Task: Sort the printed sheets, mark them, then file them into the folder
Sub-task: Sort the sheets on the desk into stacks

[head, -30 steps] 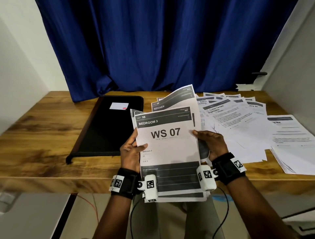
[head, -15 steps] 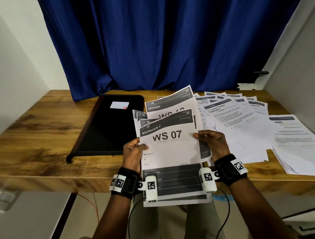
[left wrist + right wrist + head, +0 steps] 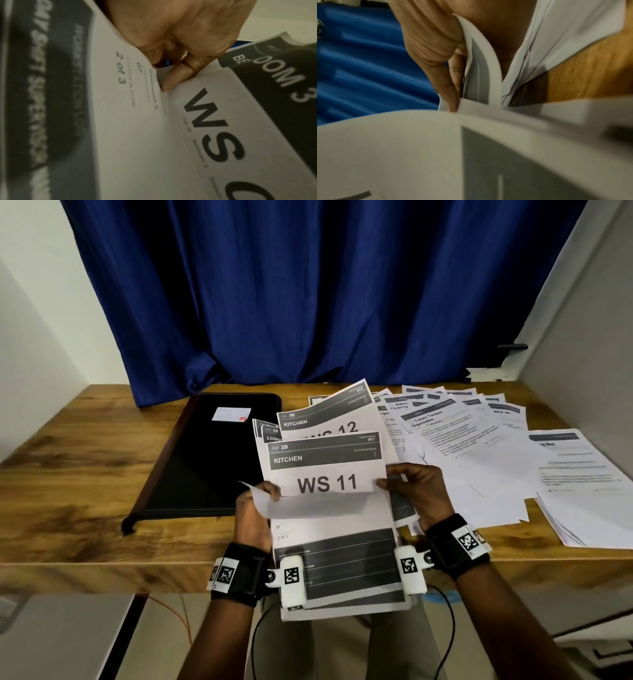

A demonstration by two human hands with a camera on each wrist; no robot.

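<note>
Both hands, left hand (image 3: 253, 508) and right hand (image 3: 416, 494), pinch the sheet stack (image 3: 337, 563); top page folding toward 6 o'clock could crease or slip out.

Folded-over top sheet (image 3: 318, 505) hiding WS 11 page (image 3: 327, 470) lower half; blurring across right wrist view; folder label (image 3: 230, 414) too small to read.

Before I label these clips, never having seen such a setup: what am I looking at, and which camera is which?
No machine: a person with cameras strapped on head and wrists. The head view looks down at a wooden table. The left hand and right hand hold a stack of printed sheets; its top sheet is folded down, baring WS 11. On the table lie a closed black folder and loose sheets. The wrist views show each hand's fingers pinching paper close up.
</note>
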